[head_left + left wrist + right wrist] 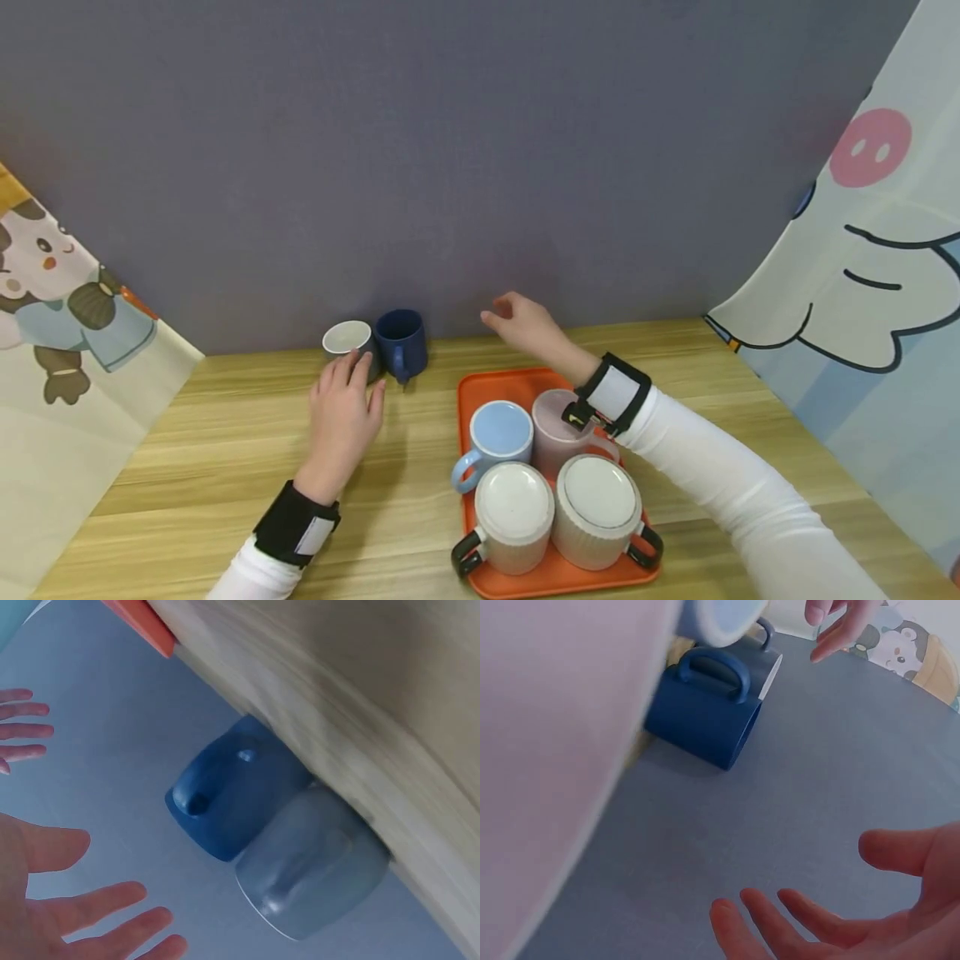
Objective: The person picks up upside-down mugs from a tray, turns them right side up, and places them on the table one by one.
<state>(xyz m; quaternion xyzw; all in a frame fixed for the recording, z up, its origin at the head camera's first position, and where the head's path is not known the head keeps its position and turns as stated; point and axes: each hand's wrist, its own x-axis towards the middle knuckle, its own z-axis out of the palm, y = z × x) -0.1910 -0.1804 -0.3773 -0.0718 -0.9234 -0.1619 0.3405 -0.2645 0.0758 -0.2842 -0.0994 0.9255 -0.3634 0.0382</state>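
Orange shallow tray [468, 396] is resting on the wood-grain counter [225, 450] in the head view, its rim probably keeping together a light-blue mug [501, 433], a pink mug [550, 446] and two black-handled, ribbed white mugs [514, 512]. The left hand [345, 412] is hovering by a white-lined grey mug [348, 337]. Left wrist: fingers are spread, gripping nothing; a navy-blue mug [247, 791] is touching the grey one. Right wrist: the right hand [900, 926] is holding nothing, fingers parted; the navy handle is jutting out, perhaps easing a grip.
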